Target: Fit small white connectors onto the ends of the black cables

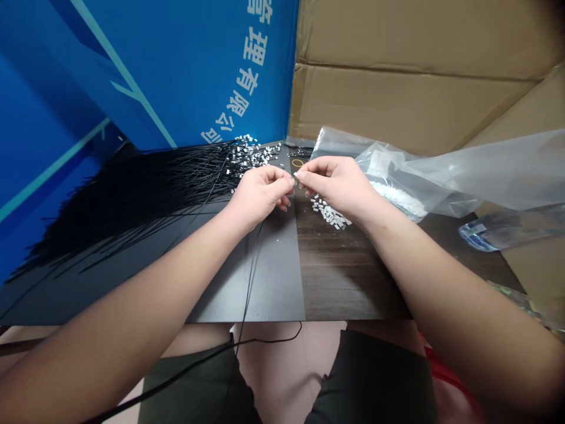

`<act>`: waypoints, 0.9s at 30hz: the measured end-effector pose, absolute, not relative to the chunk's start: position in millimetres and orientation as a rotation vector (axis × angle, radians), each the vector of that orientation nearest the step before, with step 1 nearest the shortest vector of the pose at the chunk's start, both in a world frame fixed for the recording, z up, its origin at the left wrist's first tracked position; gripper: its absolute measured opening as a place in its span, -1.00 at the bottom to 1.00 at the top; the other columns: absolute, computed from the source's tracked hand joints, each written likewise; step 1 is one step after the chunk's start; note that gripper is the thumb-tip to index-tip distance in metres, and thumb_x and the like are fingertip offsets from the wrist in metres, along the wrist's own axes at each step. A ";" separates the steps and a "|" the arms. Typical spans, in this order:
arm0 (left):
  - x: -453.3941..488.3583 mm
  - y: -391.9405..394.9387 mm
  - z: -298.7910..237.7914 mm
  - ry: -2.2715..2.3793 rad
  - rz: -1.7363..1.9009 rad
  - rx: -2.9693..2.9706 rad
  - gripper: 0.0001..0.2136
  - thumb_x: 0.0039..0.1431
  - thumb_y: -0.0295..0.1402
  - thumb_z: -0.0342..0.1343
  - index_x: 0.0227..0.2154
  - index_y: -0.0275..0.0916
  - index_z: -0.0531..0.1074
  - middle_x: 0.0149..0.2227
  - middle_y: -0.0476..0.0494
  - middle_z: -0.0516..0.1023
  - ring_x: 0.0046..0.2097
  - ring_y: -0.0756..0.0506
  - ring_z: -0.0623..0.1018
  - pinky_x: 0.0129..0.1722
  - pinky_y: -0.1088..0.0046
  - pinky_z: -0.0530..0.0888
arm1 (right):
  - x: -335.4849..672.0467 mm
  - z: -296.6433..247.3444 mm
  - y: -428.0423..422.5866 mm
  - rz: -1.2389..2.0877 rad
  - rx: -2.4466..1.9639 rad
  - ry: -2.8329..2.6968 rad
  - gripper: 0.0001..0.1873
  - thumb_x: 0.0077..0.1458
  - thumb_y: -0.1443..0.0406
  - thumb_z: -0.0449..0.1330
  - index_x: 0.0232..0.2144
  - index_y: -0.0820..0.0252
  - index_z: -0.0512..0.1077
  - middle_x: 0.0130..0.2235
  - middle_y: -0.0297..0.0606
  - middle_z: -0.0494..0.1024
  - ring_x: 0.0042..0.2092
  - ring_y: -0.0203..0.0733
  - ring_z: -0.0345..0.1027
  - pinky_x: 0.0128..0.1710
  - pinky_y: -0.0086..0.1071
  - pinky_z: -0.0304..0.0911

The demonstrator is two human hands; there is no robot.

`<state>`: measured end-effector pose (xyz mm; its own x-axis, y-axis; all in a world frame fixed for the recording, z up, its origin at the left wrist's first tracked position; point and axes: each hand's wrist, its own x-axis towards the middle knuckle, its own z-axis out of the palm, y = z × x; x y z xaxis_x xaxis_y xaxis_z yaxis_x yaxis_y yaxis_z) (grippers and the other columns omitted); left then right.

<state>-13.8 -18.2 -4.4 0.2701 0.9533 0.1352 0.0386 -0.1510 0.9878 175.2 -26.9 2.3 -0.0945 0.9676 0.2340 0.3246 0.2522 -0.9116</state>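
Right at the pinch, btwn the L hand [260,194] and R hand [335,185], both sets of fingers are closed and nearly tip to tip, over the seam of the tabletop. L thumb and fingers look clamped on a thin black cord [253,277], which drops from under that hand across the table and down past the edge to the lap. R thumb and index are clamped on a tiny white block [295,175], too small to make out any detail. Exactly how cord and block meet is hidden by the fingers. Just below the R hand sits a small heap of white blocks [330,213], loose on the wood-grain board [348,271]. Past the fingertips, a scatter of more white blocks [256,154] lies on the far side of the L hand, many on the ends of a big fan of black cords [132,200] spreading out to the left of the grip over the dark table. Beyond the R hand, a clear plastic bag [441,176] lies w/ a white mass of blocks [392,197] inside. Further right of the grip is a clear plastic bottle [507,229], lying on its side. Behind the hands stand a blue printed board [247,65] w/ white lettering and brown cardboard [410,76]. Under the grip, below the table edge, are the person's dark shorts [194,383].
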 end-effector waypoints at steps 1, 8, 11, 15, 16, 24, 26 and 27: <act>-13.5 -18.2 -4.6 0.976 1.079 1.475 -0.92 0.12 -0.40 0.29 -0.44 -0.27 0.52 -0.44 -0.06 0.59 -0.50 0.05 0.52 -0.47 0.52 0.50 | 175.6 1.5 -26.4 0.874 -1.231 -1.607 -0.81 0.17 0.19 0.40 -0.41 0.17 0.57 -0.45 -0.30 0.54 -0.38 -0.25 0.36 -0.33 -0.29 0.26; -14.1 -16.5 -5.5 0.992 1.094 1.504 -0.96 0.10 -0.46 0.26 -0.42 -0.27 0.52 -0.49 -0.05 0.58 -0.50 0.04 0.53 -0.48 0.54 0.48 | 173.4 2.0 -27.9 0.872 -1.273 -1.595 -0.76 0.18 0.18 0.41 -0.44 0.17 0.53 -0.48 -0.31 0.51 -0.42 -0.28 0.32 -0.36 -0.29 0.22; -13.8 -17.0 -4.7 0.994 1.097 1.499 -0.96 0.10 -0.48 0.25 -0.44 -0.27 0.51 -0.48 -0.04 0.57 -0.51 0.04 0.52 -0.49 0.54 0.47 | 171.6 3.3 -29.7 0.882 -1.289 -1.586 -0.76 0.19 0.20 0.41 -0.45 0.17 0.52 -0.50 -0.32 0.49 -0.43 -0.28 0.29 -0.38 -0.29 0.19; -13.0 -17.8 -4.1 1.017 1.086 1.497 -0.93 0.10 -0.48 0.25 -0.46 -0.26 0.48 -0.48 -0.03 0.55 -0.51 0.05 0.50 -0.49 0.55 0.46 | 171.5 1.8 -30.2 0.904 -1.290 -1.601 -0.80 0.20 0.23 0.39 -0.43 0.17 0.53 -0.48 -0.31 0.48 -0.43 -0.27 0.26 -0.38 -0.29 0.14; -13.0 -17.9 -4.2 1.015 1.084 1.502 -0.93 0.10 -0.48 0.24 -0.46 -0.26 0.48 -0.49 -0.03 0.54 -0.51 0.05 0.50 -0.49 0.54 0.46 | 171.7 1.3 -30.1 0.904 -1.292 -1.608 -0.80 0.20 0.23 0.39 -0.42 0.17 0.53 -0.48 -0.31 0.48 -0.43 -0.28 0.25 -0.38 -0.29 0.13; -14.3 -17.9 -4.6 1.012 1.032 1.608 -0.92 0.13 -0.48 0.21 -0.47 -0.25 0.47 -0.52 0.01 0.47 -0.52 0.06 0.44 -0.49 0.52 0.44 | 174.0 4.4 -29.7 0.772 -1.255 -1.767 -0.84 0.20 0.27 0.33 -0.42 0.18 0.52 -0.49 -0.37 0.43 -0.42 -0.28 0.19 -0.35 -0.29 0.10; -14.8 -18.1 -4.1 1.010 1.010 1.639 -0.92 0.13 -0.47 0.21 -0.47 -0.25 0.47 -0.50 0.00 0.48 -0.52 0.05 0.44 -0.49 0.51 0.43 | 174.4 7.0 -30.7 0.729 -1.251 -1.799 -0.85 0.18 0.28 0.33 -0.43 0.18 0.52 -0.49 -0.37 0.42 -0.40 -0.27 0.19 -0.34 -0.28 0.10; -15.0 -18.3 -3.8 1.011 1.001 1.651 -0.91 0.13 -0.46 0.21 -0.47 -0.25 0.47 -0.50 -0.01 0.48 -0.52 0.05 0.44 -0.49 0.50 0.43 | 174.4 8.4 -31.3 0.714 -1.254 -1.812 -0.85 0.17 0.28 0.33 -0.44 0.18 0.51 -0.49 -0.37 0.41 -0.40 -0.26 0.19 -0.33 -0.28 0.11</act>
